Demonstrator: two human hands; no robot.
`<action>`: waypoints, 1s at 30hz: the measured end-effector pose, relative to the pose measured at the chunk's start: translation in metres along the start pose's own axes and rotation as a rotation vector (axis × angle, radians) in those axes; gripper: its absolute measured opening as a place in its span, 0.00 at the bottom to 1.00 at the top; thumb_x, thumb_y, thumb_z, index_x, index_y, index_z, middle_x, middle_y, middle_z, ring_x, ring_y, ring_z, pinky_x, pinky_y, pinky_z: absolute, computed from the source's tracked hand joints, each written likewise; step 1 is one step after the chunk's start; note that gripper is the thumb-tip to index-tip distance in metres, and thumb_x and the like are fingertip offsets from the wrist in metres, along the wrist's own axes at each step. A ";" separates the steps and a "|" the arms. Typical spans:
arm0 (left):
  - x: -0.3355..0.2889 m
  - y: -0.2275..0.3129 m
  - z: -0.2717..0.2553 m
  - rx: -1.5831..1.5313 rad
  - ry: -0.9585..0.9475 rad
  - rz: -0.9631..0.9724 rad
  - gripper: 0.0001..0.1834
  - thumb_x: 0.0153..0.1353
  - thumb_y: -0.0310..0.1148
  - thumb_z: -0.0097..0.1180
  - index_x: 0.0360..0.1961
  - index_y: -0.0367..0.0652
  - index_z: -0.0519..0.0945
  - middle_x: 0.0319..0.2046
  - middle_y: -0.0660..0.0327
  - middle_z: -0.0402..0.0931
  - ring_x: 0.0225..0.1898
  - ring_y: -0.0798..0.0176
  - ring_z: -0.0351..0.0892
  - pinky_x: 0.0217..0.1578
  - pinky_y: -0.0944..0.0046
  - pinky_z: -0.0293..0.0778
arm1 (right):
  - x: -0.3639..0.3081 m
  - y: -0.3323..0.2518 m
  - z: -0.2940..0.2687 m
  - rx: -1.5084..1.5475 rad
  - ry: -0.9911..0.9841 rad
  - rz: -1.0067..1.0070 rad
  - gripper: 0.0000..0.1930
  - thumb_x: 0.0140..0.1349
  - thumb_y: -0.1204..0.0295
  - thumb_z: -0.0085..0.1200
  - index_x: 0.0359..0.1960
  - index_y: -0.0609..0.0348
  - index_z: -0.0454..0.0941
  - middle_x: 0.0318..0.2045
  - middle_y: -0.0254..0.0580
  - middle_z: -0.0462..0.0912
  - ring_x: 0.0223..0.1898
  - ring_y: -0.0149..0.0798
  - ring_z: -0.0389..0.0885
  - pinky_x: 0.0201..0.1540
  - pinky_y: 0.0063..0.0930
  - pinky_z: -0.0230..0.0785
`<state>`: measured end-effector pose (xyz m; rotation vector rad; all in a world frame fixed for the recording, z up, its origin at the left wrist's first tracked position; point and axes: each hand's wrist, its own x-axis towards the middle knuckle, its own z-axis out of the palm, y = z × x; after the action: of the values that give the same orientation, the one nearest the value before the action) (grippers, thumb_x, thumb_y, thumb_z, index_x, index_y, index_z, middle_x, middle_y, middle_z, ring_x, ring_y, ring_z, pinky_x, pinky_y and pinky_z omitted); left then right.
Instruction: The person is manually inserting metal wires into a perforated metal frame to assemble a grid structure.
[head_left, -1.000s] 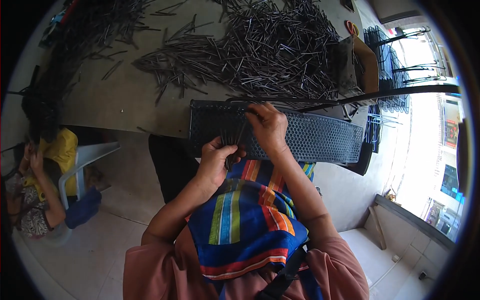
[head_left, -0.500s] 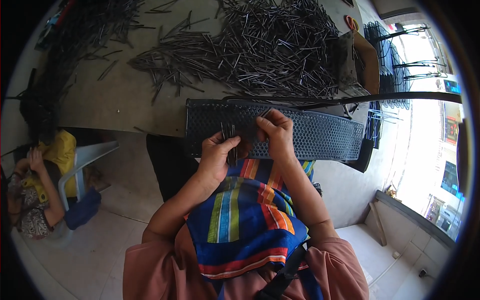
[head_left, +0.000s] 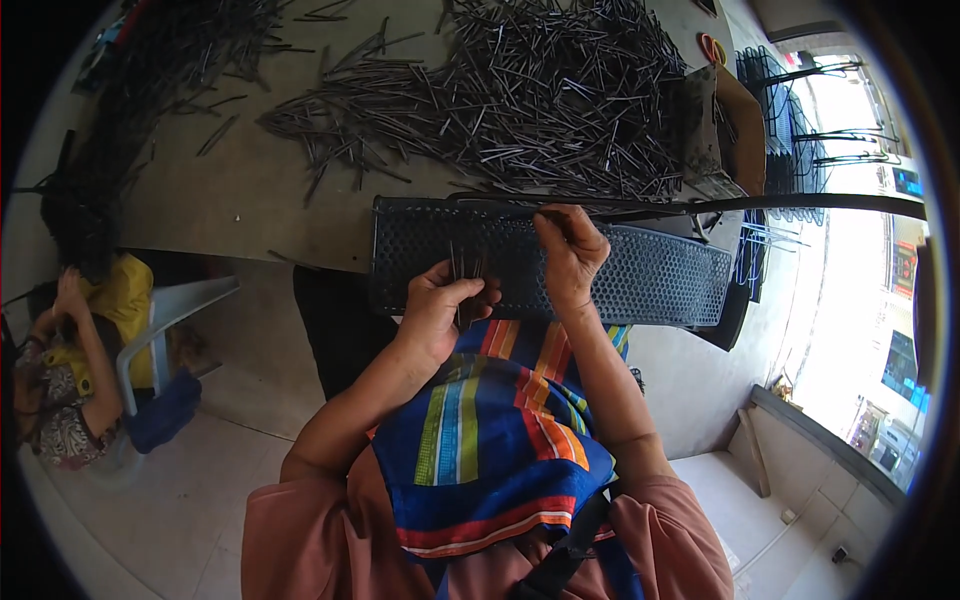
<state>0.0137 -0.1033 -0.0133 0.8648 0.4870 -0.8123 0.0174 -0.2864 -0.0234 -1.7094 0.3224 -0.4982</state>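
Note:
My left hand point(head_left: 438, 308) is closed round several thin dark strips point(head_left: 464, 262), their ends poking up past the thumb. It hangs over the left part of a long black perforated metal panel point(head_left: 650, 270) in front of me. My right hand point(head_left: 575, 260) is lifted over the panel's far edge, wrist bent, fingers curled together. Whatever its fingertips hold, if anything, is hidden. Beyond the panel, a big heap of similar dark strips point(head_left: 560, 100) covers the table point(head_left: 200, 200).
An open cardboard box point(head_left: 735, 135) stands right of the heap, near orange-handled scissors point(head_left: 712, 48). A dark bar point(head_left: 800, 202) runs rightward from the panel, and black wire racks point(head_left: 785, 110) stand beyond it. At left, another person point(head_left: 80, 380) sits in a plastic chair point(head_left: 165, 325).
My right hand has moved right and away from the left one, its wrist now turned. The strips in my left hand have shifted slightly in its grip.

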 end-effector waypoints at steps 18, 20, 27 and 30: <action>0.001 0.002 0.010 -0.054 0.006 -0.007 0.04 0.58 0.22 0.57 0.35 0.38 0.80 0.29 0.56 0.82 0.28 0.63 0.82 0.27 0.67 0.76 | -0.005 -0.014 0.006 -0.249 -0.059 -0.019 0.05 0.55 0.82 0.60 0.33 0.66 0.80 0.24 0.34 0.80 0.24 0.24 0.76 0.29 0.16 0.66; 0.002 0.002 0.009 -0.040 -0.031 0.001 0.04 0.58 0.22 0.57 0.35 0.37 0.80 0.29 0.56 0.82 0.28 0.63 0.82 0.28 0.66 0.77 | -0.007 -0.029 0.001 -0.111 -0.379 0.408 0.04 0.53 0.81 0.61 0.30 0.69 0.79 0.19 0.36 0.79 0.23 0.26 0.77 0.26 0.20 0.68; 0.003 -0.001 0.018 -0.093 0.001 0.006 0.05 0.61 0.26 0.56 0.37 0.36 0.81 0.29 0.55 0.82 0.30 0.62 0.84 0.32 0.64 0.81 | -0.016 -0.025 -0.009 0.207 -0.343 0.663 0.03 0.57 0.80 0.58 0.28 0.66 0.78 0.17 0.30 0.76 0.18 0.24 0.72 0.22 0.16 0.64; 0.000 0.003 0.012 0.020 0.053 -0.038 0.06 0.62 0.27 0.55 0.38 0.37 0.80 0.30 0.55 0.82 0.29 0.62 0.84 0.31 0.65 0.80 | -0.012 -0.027 -0.016 0.298 -0.003 0.492 0.01 0.57 0.82 0.58 0.29 0.66 0.79 0.20 0.30 0.76 0.21 0.23 0.71 0.26 0.14 0.65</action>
<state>0.0168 -0.1122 -0.0049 0.9003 0.5442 -0.8314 -0.0024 -0.2892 0.0031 -1.2822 0.6152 -0.1681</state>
